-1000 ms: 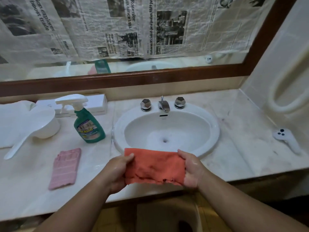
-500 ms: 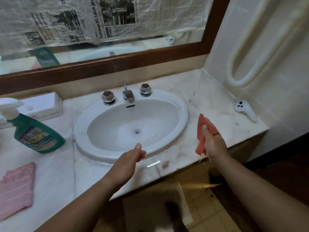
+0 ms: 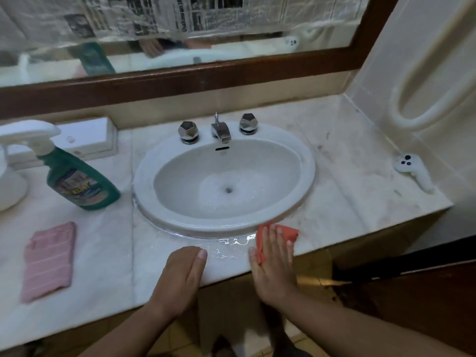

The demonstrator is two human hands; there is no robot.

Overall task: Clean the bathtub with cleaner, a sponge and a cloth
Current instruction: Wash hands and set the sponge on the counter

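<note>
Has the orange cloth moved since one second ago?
Yes. Against the sink, the orange cloth went from the front rim's middle to its right, where the right hand presses it on the counter.

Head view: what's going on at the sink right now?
A person stands at a marble counter with a white sink. Their right hand presses flat on an orange cloth, which lies on the counter just in front of the sink's rim. The left hand rests flat near the counter's front edge and holds nothing. A puddle shines between the hands. A green spray bottle stands left of the sink, and a pink striped cloth lies in front of the bottle.
</note>
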